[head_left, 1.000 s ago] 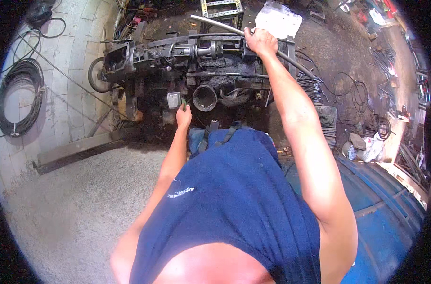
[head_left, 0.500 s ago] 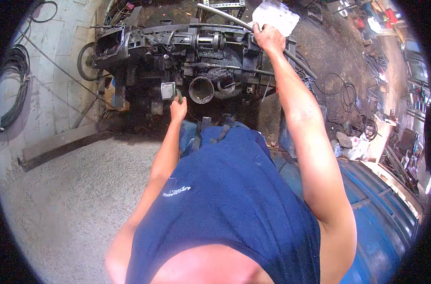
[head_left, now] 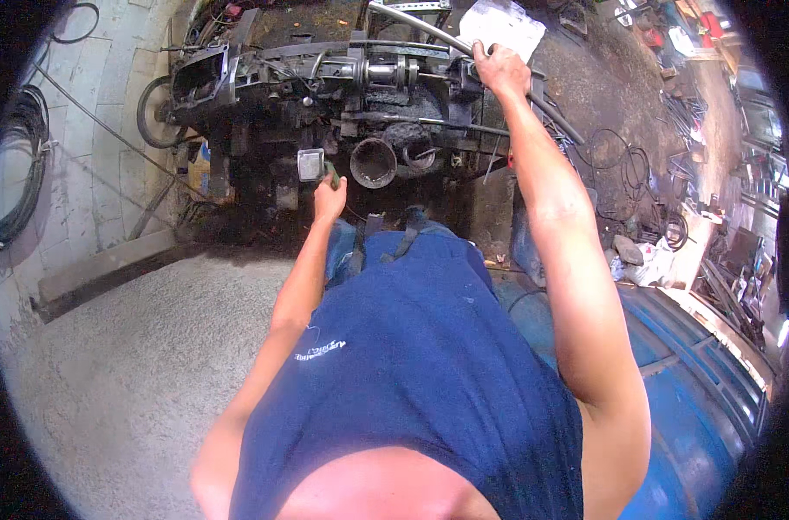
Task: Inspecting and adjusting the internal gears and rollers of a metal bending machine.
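Observation:
A long grey metal pipe (head_left: 420,27) slants over the far right part of a grimy black machine (head_left: 386,78). My right hand (head_left: 502,69) reaches out and is closed around that pipe, with lengths showing on both sides of the fist. Nearer and further left, my left hand (head_left: 329,199) is closed on a small green handle (head_left: 332,174). Just left of the handle is a light grey square box (head_left: 310,165), which hides how the two connect. An open round metal tube (head_left: 374,163) faces me to the right of my left hand.
A white sheet (head_left: 503,30) lies beyond my right hand. Black hose coils (head_left: 26,165) hang on the left wall. A blue ribbed metal surface (head_left: 689,416) spreads at my right. Loose cables (head_left: 620,160) and scrap lie on the floor at the right.
The view has shifted slightly. My right hand still grips the pipe, a touch nearer and to the right in the picture; the left hand has hardly moved.

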A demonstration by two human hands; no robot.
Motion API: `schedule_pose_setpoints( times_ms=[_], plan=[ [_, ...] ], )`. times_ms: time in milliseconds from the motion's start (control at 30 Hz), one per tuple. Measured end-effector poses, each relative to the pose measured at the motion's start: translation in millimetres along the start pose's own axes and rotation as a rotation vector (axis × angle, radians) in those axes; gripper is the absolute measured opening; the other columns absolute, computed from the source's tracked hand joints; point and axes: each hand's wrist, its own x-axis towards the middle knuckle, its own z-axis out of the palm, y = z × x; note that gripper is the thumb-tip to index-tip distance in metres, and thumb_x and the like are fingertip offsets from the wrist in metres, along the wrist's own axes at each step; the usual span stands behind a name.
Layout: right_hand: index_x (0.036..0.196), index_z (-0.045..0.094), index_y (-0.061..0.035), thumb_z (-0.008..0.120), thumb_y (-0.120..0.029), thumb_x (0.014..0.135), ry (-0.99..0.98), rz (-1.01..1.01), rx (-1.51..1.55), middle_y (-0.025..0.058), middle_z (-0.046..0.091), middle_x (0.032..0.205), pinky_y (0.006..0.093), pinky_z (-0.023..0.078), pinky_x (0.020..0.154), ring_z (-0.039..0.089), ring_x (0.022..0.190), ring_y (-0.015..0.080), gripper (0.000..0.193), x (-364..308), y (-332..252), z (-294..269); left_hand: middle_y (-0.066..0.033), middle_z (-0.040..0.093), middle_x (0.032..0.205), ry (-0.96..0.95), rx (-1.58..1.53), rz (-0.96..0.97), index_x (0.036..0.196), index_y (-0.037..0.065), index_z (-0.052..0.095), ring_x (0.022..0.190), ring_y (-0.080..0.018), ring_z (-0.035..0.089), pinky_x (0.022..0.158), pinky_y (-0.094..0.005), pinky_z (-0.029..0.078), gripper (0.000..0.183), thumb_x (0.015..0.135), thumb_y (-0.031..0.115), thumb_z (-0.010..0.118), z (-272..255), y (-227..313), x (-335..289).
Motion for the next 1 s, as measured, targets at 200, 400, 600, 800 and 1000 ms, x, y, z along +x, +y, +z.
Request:
schedule_pose_setpoints(
  times_ms=[200,400,600,800,1000],
  plan=[
    [0.104,0.072,-0.0066,0.042,-0.062,0.089,0.012,-0.003,0.001,0.0211,0.069,0.101,0.0461,0.051,0.087,0.067,0.098,0.0376,0.064,1,-1,2,-0.0300,0.065,0.104,-0.017,-0.006,0.035,0.129,0.000,0.056,0.102,-0.0408,0.064,0.087,-0.0427,0.050,0.055,0.088,0.035,0.061,0,-5,2],
    [0.103,0.072,-0.0065,0.041,-0.061,0.089,0.016,-0.012,0.013,0.0209,0.070,0.101,0.0459,0.051,0.087,0.066,0.098,0.0377,0.065,2,-1,4,-0.0296,0.065,0.105,-0.013,-0.001,0.031,0.130,0.001,0.056,0.102,-0.0410,0.064,0.087,-0.0431,0.049,0.055,0.088,0.036,0.060,3,-7,4],
    [0.103,0.072,-0.0068,0.040,-0.061,0.090,0.004,-0.002,0.020,0.0205,0.070,0.102,0.0455,0.051,0.088,0.067,0.099,0.0367,0.064,2,1,4,-0.0279,0.066,0.103,-0.044,0.010,-0.033,0.131,0.006,0.056,0.101,-0.0407,0.064,0.087,-0.0427,0.049,0.053,0.088,0.037,0.060,4,-10,8],
    [0.104,0.072,-0.0077,0.039,-0.061,0.090,-0.013,-0.002,0.016,0.0203,0.069,0.103,0.0446,0.051,0.088,0.066,0.100,0.0353,0.065,1,-1,3,-0.0266,0.067,0.100,-0.021,-0.008,-0.060,0.132,0.009,0.056,0.098,-0.0399,0.065,0.086,-0.0424,0.050,0.052,0.088,0.037,0.060,11,-13,9],
    [0.105,0.071,-0.0064,0.039,-0.061,0.090,-0.018,-0.031,0.039,0.0209,0.069,0.103,0.0460,0.051,0.088,0.066,0.100,0.0370,0.065,-3,-4,-4,-0.0288,0.066,0.103,0.004,0.013,-0.066,0.133,0.010,0.056,0.102,-0.0410,0.064,0.088,-0.0441,0.049,0.052,0.088,0.036,0.061,15,-18,12]
  ],
)
